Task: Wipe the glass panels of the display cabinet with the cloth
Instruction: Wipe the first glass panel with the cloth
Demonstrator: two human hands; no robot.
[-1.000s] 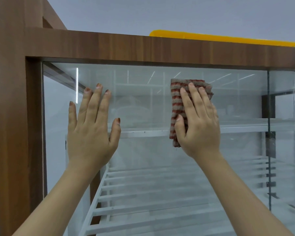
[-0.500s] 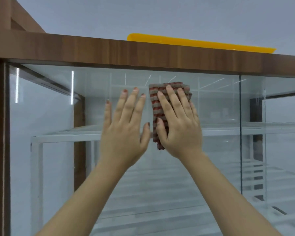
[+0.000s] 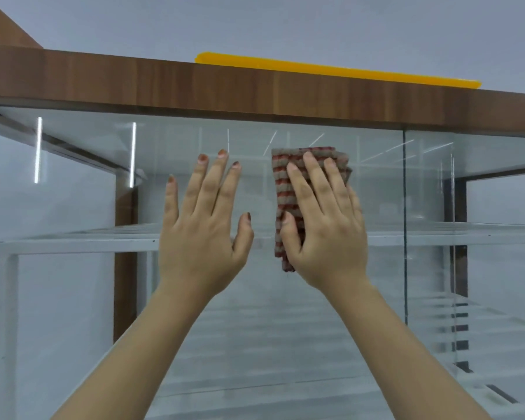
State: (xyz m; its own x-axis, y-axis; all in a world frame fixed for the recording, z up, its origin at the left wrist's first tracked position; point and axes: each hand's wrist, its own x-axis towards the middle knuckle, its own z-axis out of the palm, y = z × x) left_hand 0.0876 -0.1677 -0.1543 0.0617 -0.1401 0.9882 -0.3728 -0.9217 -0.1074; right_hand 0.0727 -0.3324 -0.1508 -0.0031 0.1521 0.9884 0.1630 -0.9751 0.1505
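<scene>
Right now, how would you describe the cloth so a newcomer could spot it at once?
Find the wooden top rail of the display cabinet; on the glass panel below it two hands lie flat. The cloth is the folded pad under the right hand, the only red-and-grey striped thing among clear glass.

Shop-like interior, wood-framed glass display cabinet (image 3: 255,86), white slatted shelves (image 3: 73,242) inside, plain grey wall (image 3: 285,22) behind

head view: you're looking out from your own head, angled slightly up | facing the glass panel (image 3: 285,328) close in | wooden top rail (image 3: 255,89) above | no second view
</scene>
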